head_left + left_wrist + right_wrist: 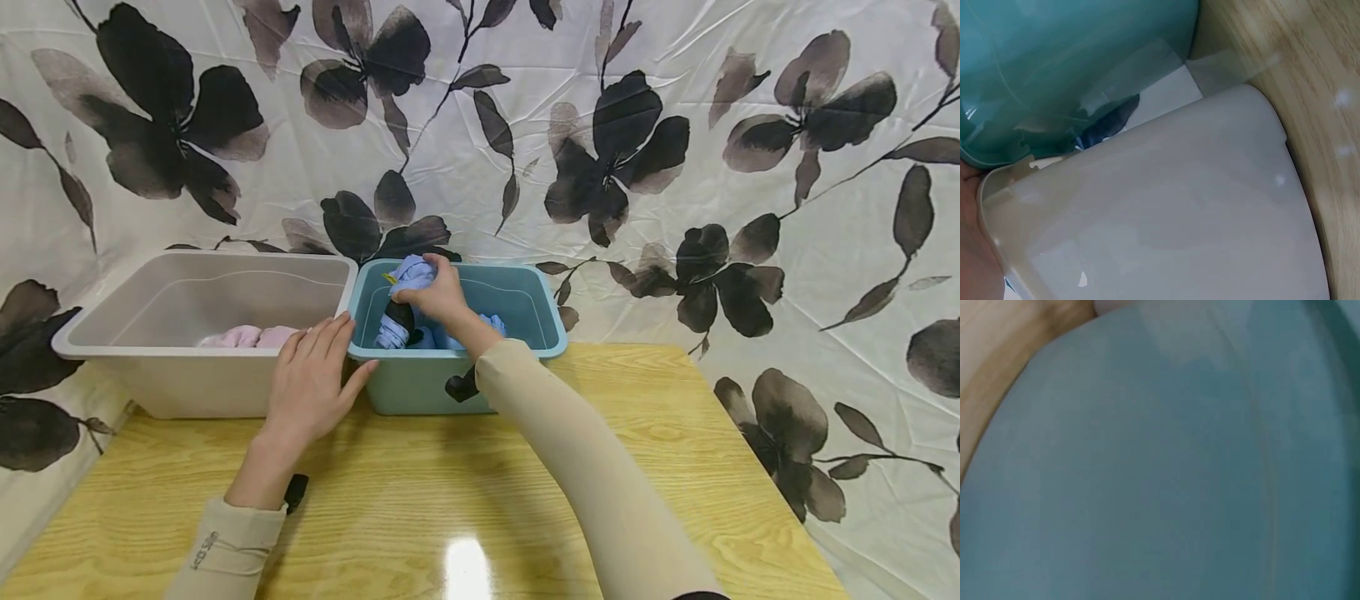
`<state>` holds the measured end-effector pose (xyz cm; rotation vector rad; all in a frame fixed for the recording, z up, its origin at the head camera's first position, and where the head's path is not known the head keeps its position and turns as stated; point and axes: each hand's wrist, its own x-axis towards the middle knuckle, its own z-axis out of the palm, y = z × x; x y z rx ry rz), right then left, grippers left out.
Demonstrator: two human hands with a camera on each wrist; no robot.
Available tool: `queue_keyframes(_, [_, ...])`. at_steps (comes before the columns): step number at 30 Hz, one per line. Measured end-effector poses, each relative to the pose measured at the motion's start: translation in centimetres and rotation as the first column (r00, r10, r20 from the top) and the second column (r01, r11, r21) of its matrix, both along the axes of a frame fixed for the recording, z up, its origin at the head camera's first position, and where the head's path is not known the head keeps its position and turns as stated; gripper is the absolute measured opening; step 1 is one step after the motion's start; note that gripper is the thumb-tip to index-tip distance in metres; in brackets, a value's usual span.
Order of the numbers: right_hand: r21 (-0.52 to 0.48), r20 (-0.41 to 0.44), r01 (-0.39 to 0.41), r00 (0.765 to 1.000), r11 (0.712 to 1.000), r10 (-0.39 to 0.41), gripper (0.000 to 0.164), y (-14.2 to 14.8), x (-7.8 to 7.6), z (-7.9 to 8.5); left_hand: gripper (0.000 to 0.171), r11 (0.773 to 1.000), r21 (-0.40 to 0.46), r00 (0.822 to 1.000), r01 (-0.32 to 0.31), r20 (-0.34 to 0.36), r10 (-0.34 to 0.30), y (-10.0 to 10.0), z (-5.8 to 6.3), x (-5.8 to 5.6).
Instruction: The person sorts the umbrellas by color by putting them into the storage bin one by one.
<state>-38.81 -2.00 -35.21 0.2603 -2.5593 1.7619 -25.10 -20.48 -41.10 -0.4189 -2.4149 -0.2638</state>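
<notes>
In the head view my right hand [438,292] reaches over the front rim of the blue-green plastic bin [555,342]. Its thumb and fingers pinch a light blue bundle of cloth [411,273] with a small yellow bit at its edge. Just below that, inside the bin, lie a striped blue cloth [392,333] with a black patch beside it and more blue cloth [493,323]. My left hand [315,375] rests with outstretched fingers on the front right corner of the pale grey bin [202,383], its thumb towards the blue-green bin.
Pink cloth pieces [243,337] lie in the grey bin. Both bins stand side by side at the back of a wooden table [390,500], against a white floral curtain [480,167]. The right wrist view is filled by the blue-green bin's wall [1147,462].
</notes>
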Motion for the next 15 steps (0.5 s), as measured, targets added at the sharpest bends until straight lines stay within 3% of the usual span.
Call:
queue_keyframes(5, [0.013, 0.14, -0.036, 0.99, 0.999, 0.034, 0.084, -1.1, -0.4, -0.6, 0.07, 1.0, -0.006, 1.0, -0.001, 0.02, 0.002, 0.1, 0.1, -0.1])
queue_keyframes(9, [-0.057, 0.256, -0.085, 0.962, 0.995, 0.096, 0.084, -1.7, -0.3, -0.6, 0.071, 1.0, -0.008, 0.998, -0.005, 0.056, 0.005, 0.2, 0.2, 0.0])
queue_keyframes(15, [-0.083, 0.333, -0.161, 0.926, 0.983, 0.18, 0.086, -1.9, -0.4, -0.9, 0.072, 1.0, -0.008, 0.998, -0.008, 0.069, 0.009, 0.1, 0.3, 0.1])
